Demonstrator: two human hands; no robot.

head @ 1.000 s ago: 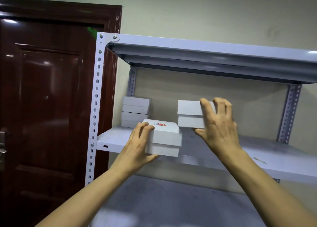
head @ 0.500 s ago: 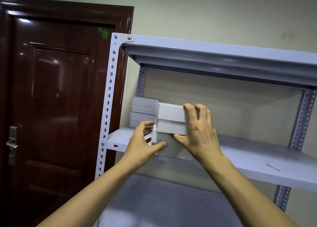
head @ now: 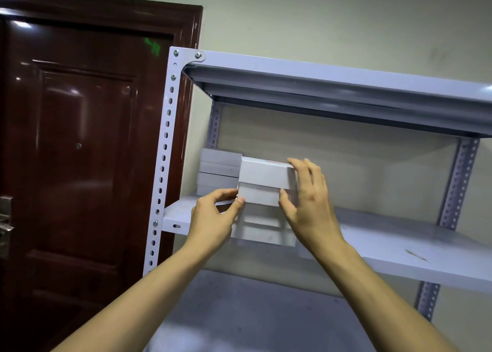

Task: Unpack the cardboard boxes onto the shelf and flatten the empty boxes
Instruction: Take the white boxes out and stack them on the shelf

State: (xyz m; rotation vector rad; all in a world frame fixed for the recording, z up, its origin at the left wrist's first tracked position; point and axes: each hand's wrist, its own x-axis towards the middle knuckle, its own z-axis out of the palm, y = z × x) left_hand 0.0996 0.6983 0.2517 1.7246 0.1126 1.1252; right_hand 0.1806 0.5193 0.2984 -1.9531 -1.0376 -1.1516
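While the right hand (head: 306, 199) holds two stacked white boxes (head: 265, 182) above the shelf (head: 399, 247), thumb low, fingers over top, the left hand (head: 215, 213) pinches their lower left corner. Stocking step; next likely set them beside the rear stack (head: 219, 172).
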